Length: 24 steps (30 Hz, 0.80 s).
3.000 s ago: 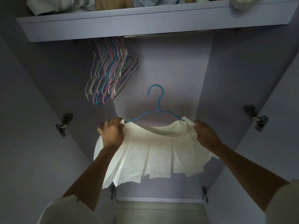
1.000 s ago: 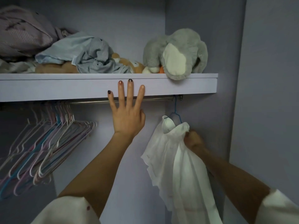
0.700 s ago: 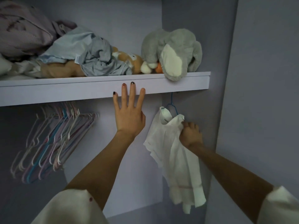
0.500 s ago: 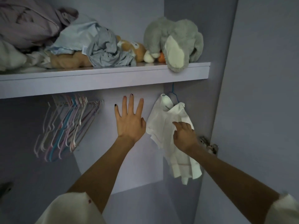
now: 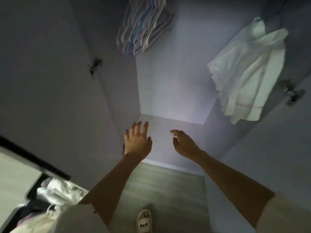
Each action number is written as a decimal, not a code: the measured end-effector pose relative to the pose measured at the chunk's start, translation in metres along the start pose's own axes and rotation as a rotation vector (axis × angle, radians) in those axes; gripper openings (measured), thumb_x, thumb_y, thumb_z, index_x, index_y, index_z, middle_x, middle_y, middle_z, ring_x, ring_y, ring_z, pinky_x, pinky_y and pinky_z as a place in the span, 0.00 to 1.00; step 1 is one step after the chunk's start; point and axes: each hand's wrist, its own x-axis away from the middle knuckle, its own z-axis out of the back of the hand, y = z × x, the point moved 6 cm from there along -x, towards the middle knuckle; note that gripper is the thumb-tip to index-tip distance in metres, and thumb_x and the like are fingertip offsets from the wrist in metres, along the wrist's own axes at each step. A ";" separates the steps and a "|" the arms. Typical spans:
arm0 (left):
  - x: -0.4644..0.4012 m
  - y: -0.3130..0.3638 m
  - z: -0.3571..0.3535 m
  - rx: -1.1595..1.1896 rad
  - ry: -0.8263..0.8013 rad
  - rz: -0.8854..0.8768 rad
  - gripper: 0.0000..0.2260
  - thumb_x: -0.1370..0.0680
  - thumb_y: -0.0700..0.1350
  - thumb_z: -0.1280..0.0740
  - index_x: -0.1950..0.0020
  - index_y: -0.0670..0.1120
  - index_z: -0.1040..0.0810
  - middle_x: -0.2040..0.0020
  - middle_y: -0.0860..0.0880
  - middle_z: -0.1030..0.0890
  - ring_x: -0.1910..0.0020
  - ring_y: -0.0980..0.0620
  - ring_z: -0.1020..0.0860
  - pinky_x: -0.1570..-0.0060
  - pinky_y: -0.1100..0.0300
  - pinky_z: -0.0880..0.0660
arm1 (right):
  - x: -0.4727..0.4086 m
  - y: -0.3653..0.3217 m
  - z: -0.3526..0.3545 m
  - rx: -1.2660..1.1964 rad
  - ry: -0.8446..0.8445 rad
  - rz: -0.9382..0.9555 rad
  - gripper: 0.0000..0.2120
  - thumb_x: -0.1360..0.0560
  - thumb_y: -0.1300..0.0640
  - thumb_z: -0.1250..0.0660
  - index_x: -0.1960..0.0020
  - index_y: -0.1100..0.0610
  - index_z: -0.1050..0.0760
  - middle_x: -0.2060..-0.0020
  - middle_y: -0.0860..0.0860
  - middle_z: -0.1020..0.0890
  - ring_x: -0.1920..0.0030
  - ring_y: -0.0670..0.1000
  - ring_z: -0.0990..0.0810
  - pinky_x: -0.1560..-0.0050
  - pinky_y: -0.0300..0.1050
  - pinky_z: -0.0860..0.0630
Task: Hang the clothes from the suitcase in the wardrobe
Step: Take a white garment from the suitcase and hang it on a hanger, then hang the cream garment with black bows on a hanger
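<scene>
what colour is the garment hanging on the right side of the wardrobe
White, with a faint pinkish line near its hem. The garment shows in the head view.

Top edge cuts off the hangers (image 5: 143,29); suitcase (image 5: 33,207) partly shown.

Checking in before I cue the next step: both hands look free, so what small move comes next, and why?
Probably reach the left hand down to the open suitcase for another garment. The white skirt already hangs in the wardrobe, both it and the right hand are empty, and clothes remain in the suitcase.
</scene>
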 end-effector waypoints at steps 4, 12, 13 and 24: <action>0.086 -0.070 -0.051 0.078 -0.077 0.183 0.25 0.20 0.49 0.44 0.24 0.49 0.48 0.25 0.46 0.44 0.26 0.46 0.45 0.28 0.49 0.47 | 0.029 -0.031 -0.092 0.004 -0.220 0.069 0.18 0.20 0.61 0.47 0.31 0.59 0.34 0.37 0.59 0.26 0.37 0.56 0.27 0.37 0.45 0.32; 0.242 -0.246 -0.094 0.256 -0.100 0.706 0.20 0.22 0.45 0.42 0.30 0.47 0.36 0.31 0.46 0.34 0.32 0.44 0.35 0.35 0.51 0.36 | 0.092 -0.140 -0.263 0.067 -0.670 0.284 0.18 0.20 0.60 0.49 0.31 0.59 0.34 0.40 0.59 0.23 0.60 0.46 0.24 0.62 0.34 0.33; 0.256 -0.265 -0.095 0.287 -0.105 0.766 0.20 0.22 0.44 0.42 0.30 0.47 0.36 0.31 0.46 0.34 0.33 0.44 0.35 0.36 0.50 0.35 | 0.096 -0.154 -0.279 0.070 -0.689 0.299 0.17 0.20 0.60 0.48 0.32 0.59 0.33 0.40 0.59 0.23 0.54 0.50 0.22 0.58 0.36 0.32; 0.340 -0.485 -0.146 0.548 -0.160 1.119 0.21 0.21 0.42 0.44 0.28 0.47 0.40 0.30 0.45 0.37 0.32 0.43 0.36 0.37 0.52 0.33 | 0.068 -0.306 -0.482 0.154 -0.846 0.345 0.18 0.19 0.59 0.50 0.32 0.59 0.34 0.37 0.57 0.26 0.37 0.55 0.27 0.40 0.44 0.31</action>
